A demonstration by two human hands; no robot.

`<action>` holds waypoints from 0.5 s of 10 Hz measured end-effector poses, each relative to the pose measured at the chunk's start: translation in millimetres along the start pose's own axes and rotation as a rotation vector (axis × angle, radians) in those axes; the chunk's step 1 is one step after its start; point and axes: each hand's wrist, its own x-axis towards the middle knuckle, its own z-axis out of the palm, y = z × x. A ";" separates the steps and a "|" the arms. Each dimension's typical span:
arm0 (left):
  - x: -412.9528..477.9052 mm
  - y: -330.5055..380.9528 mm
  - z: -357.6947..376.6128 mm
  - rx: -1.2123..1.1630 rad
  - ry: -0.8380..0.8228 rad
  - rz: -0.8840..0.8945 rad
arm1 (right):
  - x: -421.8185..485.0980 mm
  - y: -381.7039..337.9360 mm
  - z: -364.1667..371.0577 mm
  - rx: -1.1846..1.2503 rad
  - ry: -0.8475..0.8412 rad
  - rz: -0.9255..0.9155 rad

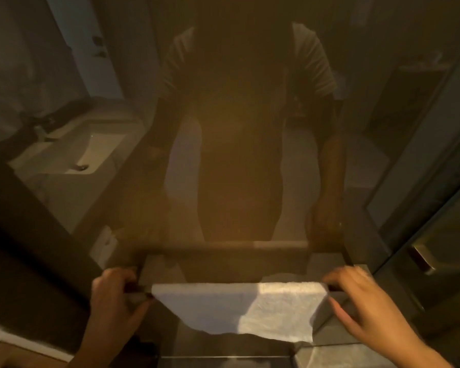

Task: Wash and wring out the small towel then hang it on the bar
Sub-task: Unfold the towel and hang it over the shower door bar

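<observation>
A small white towel (pixel 239 309) hangs draped over a dark horizontal bar (pixel 137 289) mounted on a glass panel, low in the head view. My left hand (pixel 112 296) sits at the towel's left edge with its fingers curled around the bar. At the towel's right top corner my right hand (pixel 356 301) rests, fingers bent over the bar and thumb spread below. Whether either hand pinches the towel's cloth is not clear. The lower hem of the towel hangs unevenly.
The glass reflects a person in a striped T-shirt and a white sink (pixel 72 152) with a tap at the left. A metal door handle (pixel 422 258) sticks out at the right. A dark wall edge runs down the left side.
</observation>
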 end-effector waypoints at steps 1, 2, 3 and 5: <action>-16.8 -10.2 11.4 -0.402 0.101 -0.424 | -29.2 13.9 14.3 0.058 0.000 0.165; -26.0 -15.2 27.3 -0.608 -0.086 -0.665 | -33.2 21.4 44.1 0.361 -0.255 0.507; -24.9 -4.7 34.9 -0.768 -0.391 -0.640 | -18.9 15.4 61.6 0.830 -0.008 0.641; -18.9 -11.1 39.4 -0.946 -0.546 -0.613 | -2.2 6.5 67.2 1.138 0.058 0.758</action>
